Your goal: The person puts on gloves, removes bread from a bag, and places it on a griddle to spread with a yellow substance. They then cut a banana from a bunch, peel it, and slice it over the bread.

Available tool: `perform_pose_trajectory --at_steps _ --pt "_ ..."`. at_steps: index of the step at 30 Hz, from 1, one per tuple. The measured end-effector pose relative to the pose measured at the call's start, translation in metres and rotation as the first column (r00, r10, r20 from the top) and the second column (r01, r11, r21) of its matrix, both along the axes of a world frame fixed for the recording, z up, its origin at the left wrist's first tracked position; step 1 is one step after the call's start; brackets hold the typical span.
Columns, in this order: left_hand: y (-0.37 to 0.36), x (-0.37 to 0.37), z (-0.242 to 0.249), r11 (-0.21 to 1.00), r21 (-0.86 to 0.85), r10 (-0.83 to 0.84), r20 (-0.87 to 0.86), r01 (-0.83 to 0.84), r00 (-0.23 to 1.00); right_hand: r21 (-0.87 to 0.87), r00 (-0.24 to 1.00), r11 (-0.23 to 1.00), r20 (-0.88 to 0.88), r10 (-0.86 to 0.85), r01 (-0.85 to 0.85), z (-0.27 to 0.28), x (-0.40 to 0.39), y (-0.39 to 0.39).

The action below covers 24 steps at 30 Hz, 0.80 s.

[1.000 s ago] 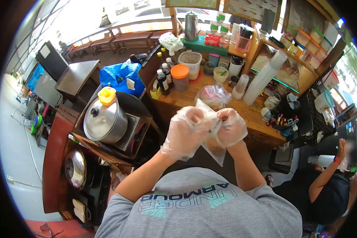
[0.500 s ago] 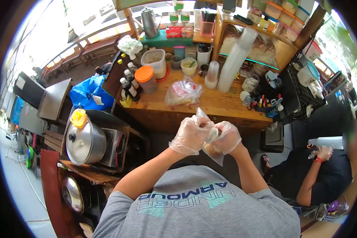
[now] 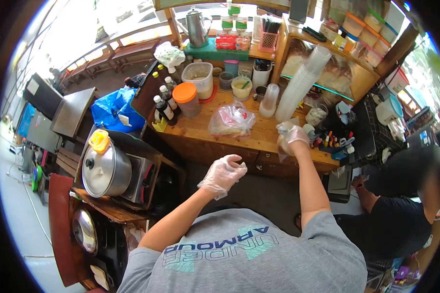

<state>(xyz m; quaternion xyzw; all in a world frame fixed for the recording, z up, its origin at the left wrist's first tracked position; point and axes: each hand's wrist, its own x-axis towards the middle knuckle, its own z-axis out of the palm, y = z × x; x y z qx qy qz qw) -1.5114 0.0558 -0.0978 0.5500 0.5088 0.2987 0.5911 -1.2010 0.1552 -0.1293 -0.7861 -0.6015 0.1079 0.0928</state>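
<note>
My right hand [image 3: 297,136], in a clear plastic glove, is closed on a small clear plastic bag [image 3: 282,142] with pale contents at the right front of the wooden counter [image 3: 190,129]. Its fingers partly hide the bag. My left hand [image 3: 223,174], gloved too, hovers in front of the counter with its fingers loosely bent and apart, and no object shows in it. Beyond it on the counter lies a larger clear plastic bag [image 3: 231,120] with pink and pale contents. Close to my right hand stands a tall leaning stack of clear plastic cups [image 3: 303,84].
An orange-lidded tub [image 3: 185,93] and dark bottles [image 3: 165,109] line the counter's left side. A large lidded pot [image 3: 106,171] sits on a stove at left. Pens and scissors [image 3: 332,141] stand at right. Another person [image 3: 391,219] bends down at the right.
My hands have separated. The right hand carried the small bag forward and right to the counter; the left let go and drew back slightly. The other person has leaned forward.
</note>
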Motion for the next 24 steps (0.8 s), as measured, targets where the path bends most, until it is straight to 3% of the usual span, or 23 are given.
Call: perform_pose_trajectory --at_steps 1,2,3,4,5,6,8,9,10,12,14,16,17,18,19,20,21,23,24 --pt "0.001 -0.007 -0.002 0.999 -0.042 -0.009 -0.052 0.007 0.999 0.005 1.0 1.0 -0.001 0.013 -0.013 0.005 -0.005 0.005" --pt "-0.001 -0.009 -0.003 0.999 -0.036 0.004 -0.051 -0.006 0.999 0.091 0.99 0.994 -0.132 -0.052 0.065 0.009 -0.011 0.009" --pt "-0.006 -0.009 0.007 0.998 0.051 0.036 -0.151 -0.029 0.988 0.164 0.958 0.975 -0.266 -0.103 0.15 0.012 -0.016 0.013" --pt "-0.011 -0.008 0.016 0.99 0.133 0.075 -0.245 -0.043 0.967 0.167 0.961 0.976 -0.262 -0.09 0.137 0.007 -0.028 0.014" --pt "-0.016 -0.004 0.023 0.973 0.228 0.082 -0.237 -0.026 0.968 0.192 0.559 0.96 -0.828 0.048 0.201 -0.005 -0.05 0.011" --pt "-0.02 0.001 0.029 0.974 0.222 0.098 -0.233 -0.045 0.968 0.153 -0.12 0.953 -0.975 0.189 0.26 -0.013 -0.075 0.004" --pt "-0.018 0.015 0.039 0.86 0.51 0.137 -0.26 0.015 0.956 0.147 -0.439 0.981 -0.879 0.188 0.124 0.005 -0.127 -0.018" --pt "-0.014 0.023 0.04 0.765 0.643 0.214 -0.185 -0.047 0.959 0.153 -0.486 0.982 -0.854 0.187 0.109 0.011 -0.149 -0.025" --pt "-0.01 0.025 0.036 0.762 0.645 0.232 -0.179 -0.064 0.956 0.16 -0.532 0.983 -0.826 0.186 0.095 0.017 -0.163 -0.028" --pt "-0.001 0.024 0.023 0.59 0.795 0.246 -0.34 0.138 0.908 0.163 -0.604 0.985 -0.779 0.167 0.062 0.024 -0.169 -0.024" --pt "-0.003 0.019 0.038 0.293 0.891 0.245 -0.42 0.347 0.874 0.062 -0.705 0.993 -0.7 0.114 0.099 0.052 -0.176 -0.024" --pt "-0.009 0.016 0.044 0.26 0.908 0.187 -0.382 0.329 0.905 0.227 -0.748 0.965 -0.616 0.248 0.133 0.047 -0.169 -0.018" --pt "-0.007 0.01 0.047 0.339 0.895 0.148 -0.354 0.289 0.924 0.266 -0.729 0.952 -0.62 0.291 0.153 0.045 -0.169 -0.015" --pt "-0.004 0.002 0.049 0.413 0.878 0.114 -0.313 0.241 0.943 0.258 -0.628 0.957 -0.726 0.281 0.13 0.057 -0.175 -0.021" --pt "-0.002 -0.007 0.053 0.429 0.892 0.14 -0.217 0.138 0.966 0.253 -0.696 0.964 -0.707 0.128 -0.08 0.063 -0.179 -0.024" --pt "-0.004 -0.018 0.075 0.511 0.859 0.057 0.01 -0.038 0.998 0.253 -0.725 0.927 -0.688 -0.03 -0.279 0.066 -0.185 -0.027" --pt "-0.002 -0.024 0.075 0.575 0.806 0.086 0.11 -0.14 0.99 0.255 -0.724 0.914 -0.687 -0.059 -0.316 0.065 -0.195 -0.035" --pt "0.008 -0.035 0.078 0.624 0.742 0.131 0.208 -0.244 0.969 0.332 -0.508 0.868 -0.854 0.11 -0.37 0.063 -0.216 -0.056" --pt "0.014 -0.04 0.085 0.669 0.664 0.082 0.383 -0.336 0.92 0.366 -0.383 0.842 -0.899 0.211 -0.395 0.061 -0.224 -0.065"
